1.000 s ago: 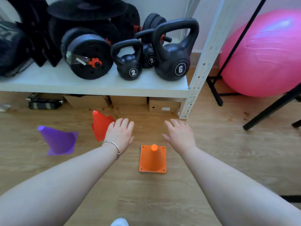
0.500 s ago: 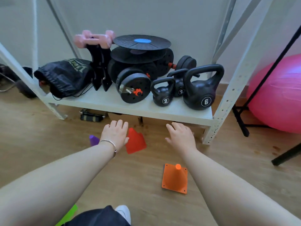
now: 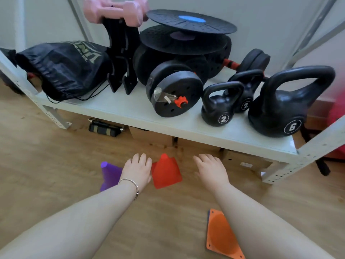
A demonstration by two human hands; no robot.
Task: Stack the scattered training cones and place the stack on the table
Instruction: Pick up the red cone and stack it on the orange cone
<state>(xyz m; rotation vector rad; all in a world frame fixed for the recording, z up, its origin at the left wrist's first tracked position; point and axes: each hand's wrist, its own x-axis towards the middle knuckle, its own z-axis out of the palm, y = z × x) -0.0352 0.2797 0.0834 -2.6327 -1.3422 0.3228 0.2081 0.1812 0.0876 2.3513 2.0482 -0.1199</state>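
Observation:
Three training cones stand on the wooden floor in front of a low shelf. A red cone (image 3: 166, 172) is between my two hands. A purple cone (image 3: 108, 174) is partly hidden behind my left wrist. An orange cone (image 3: 220, 234) sits nearer to me, half covered by my right forearm. My left hand (image 3: 138, 170) is open, palm down, its edge right beside the red cone. My right hand (image 3: 211, 169) is open too, a little to the right of the red cone, and holds nothing.
The white metal shelf (image 3: 130, 109) carries black kettlebells (image 3: 222, 107), weight plates (image 3: 173, 94), balance discs, pink dumbbells (image 3: 115, 10) and a black bag (image 3: 65, 68). Cardboard boxes (image 3: 242, 161) and a dark strap lie under it. A shelf leg (image 3: 280, 172) stands at the right.
The view has swung up and closer to the shelf. Both hands have reached forward past the orange cone, towards the red cone, which now lies between them.

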